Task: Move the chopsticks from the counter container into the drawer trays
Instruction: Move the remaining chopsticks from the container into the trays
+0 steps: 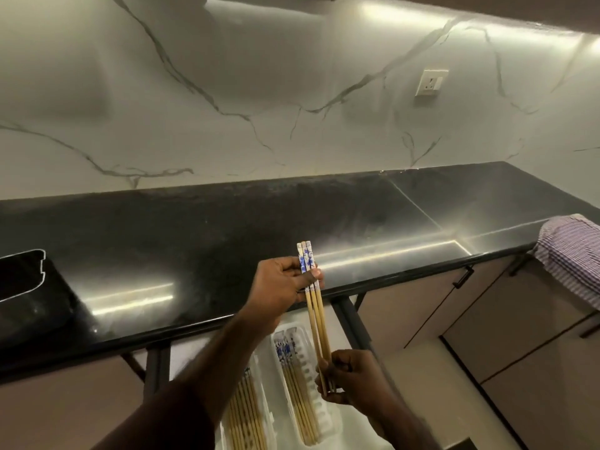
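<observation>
Far left on the black tabletop (201, 228), a dark container (22, 277) with a pale outlined rim sits at the frame's edge. Moving in, the open drawer (328, 427) shows below the tabletop's front lip, and two white trays lie side by side in it: the left tray (264, 407) carries a row of plain wooden chopsticks (245, 414), the right tray (319, 417) holds a bundle with blue-and-white patterned tops (293, 381). Above them, the left hand (279, 287) pinches the held chopsticks (316, 306) just under their blue-patterned ends, thumb and fingers curled round them. There look to be three sticks (hard to count exactly). They run down and slightly right, hanging over the right tray, clear of it. At their thin tips the right hand (354, 381) grips them, fingers folded round the lower ends. So both hands hold the same bundle, one at each end. On the marble wall sits a white socket (430, 82). Far right, a purple checked cloth (571, 258) drapes over the tabletop's edge, well apart from the hands.
</observation>
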Motion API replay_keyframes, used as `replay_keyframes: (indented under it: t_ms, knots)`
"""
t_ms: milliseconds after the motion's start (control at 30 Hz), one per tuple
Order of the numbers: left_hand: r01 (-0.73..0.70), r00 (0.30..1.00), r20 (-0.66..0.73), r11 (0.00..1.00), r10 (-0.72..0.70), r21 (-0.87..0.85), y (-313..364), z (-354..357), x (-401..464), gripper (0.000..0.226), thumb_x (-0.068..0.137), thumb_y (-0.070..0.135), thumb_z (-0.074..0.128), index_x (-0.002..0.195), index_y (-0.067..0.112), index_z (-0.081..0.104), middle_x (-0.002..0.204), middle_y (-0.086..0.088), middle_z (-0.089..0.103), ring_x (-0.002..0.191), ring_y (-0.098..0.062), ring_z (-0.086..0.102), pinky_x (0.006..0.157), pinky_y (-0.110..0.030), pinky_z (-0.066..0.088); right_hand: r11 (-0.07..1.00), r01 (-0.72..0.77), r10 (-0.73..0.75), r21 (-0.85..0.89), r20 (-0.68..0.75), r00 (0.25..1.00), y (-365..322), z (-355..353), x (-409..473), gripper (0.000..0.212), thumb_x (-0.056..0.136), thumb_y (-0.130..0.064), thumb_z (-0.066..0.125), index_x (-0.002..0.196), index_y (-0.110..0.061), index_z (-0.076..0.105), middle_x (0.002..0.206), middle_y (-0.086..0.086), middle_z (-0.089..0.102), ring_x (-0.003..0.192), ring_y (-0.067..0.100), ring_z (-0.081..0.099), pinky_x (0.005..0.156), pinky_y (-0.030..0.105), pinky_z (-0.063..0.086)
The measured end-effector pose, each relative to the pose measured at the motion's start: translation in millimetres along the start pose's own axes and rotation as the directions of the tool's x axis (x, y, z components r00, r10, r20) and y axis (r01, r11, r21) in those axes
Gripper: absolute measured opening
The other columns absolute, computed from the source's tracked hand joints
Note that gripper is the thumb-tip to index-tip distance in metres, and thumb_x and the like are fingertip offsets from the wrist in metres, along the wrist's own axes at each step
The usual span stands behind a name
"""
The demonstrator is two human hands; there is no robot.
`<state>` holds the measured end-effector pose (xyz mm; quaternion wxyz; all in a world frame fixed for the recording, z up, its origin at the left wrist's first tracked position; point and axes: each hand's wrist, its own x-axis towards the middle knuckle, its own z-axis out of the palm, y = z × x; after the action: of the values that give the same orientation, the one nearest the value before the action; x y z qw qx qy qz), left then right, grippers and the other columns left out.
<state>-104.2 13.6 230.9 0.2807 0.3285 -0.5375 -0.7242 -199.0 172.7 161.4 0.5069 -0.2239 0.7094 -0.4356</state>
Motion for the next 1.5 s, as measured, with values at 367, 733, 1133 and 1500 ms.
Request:
replay_keyframes:
  t_ms: [367, 733, 1133, 1500]
  knots:
    - [0.227, 0.973, -0.067, 0.963, -0.219, 0.148, -120, -2, 17, 0.018, 0.083, -0.002, 0.067, 0.100, 0.004, 0.065, 0.098, -0.017, 0.071, 0.089, -0.026, 0.072, 0.070, -0.031, 0.060, 0.908, -0.137, 0.123, -0.397, -0.059, 0.991, 74, -16, 58, 0.019, 0.092, -0.027, 0.065, 0.081, -0.014, 0.073, 0.073, 0.002, 0.073, 0.064, 0.011, 0.069, 0.065, 0.026, 0.061]
    - [0.523, 0.852, -0.098, 0.842, -0.514, 0.134, -220, 0, 38, 0.019, 0.087, -0.005, 0.061, 0.103, 0.004, 0.062, 0.102, -0.015, 0.068, 0.092, -0.025, 0.069, 0.070, -0.033, 0.061, 0.729, -0.360, 0.284, -0.582, -0.221, 0.933, 123, -6, 86, 0.023, 0.087, -0.035, 0.067, 0.092, -0.013, 0.072, 0.086, 0.003, 0.074, 0.076, 0.017, 0.073, 0.074, 0.033, 0.061]
    - [0.646, 0.744, -0.181, 0.762, -0.643, -0.046, -273, -5, 63, 0.019, 0.086, -0.010, 0.057, 0.099, 0.002, 0.064, 0.102, -0.020, 0.064, 0.095, -0.031, 0.064, 0.065, -0.033, 0.056, 0.599, -0.352, 0.203, -0.719, -0.288, 0.936, 132, 16, 116, 0.035, 0.087, -0.044, 0.065, 0.107, -0.016, 0.058, 0.102, 0.001, 0.068, 0.088, 0.019, 0.071, 0.080, 0.033, 0.060]
    - [0.569, 0.822, -0.171, 0.772, -0.543, 0.284, -280, 7, 63, 0.031, 0.085, -0.002, 0.059, 0.114, 0.009, 0.057, 0.105, -0.012, 0.064, 0.096, -0.023, 0.062, 0.076, -0.031, 0.054, 0.455, -0.286, 0.075, -0.843, -0.284, 0.956, 139, 26, 126, 0.029, 0.092, -0.040, 0.057, 0.111, -0.018, 0.061, 0.106, -0.002, 0.068, 0.095, 0.017, 0.067, 0.077, 0.027, 0.054]
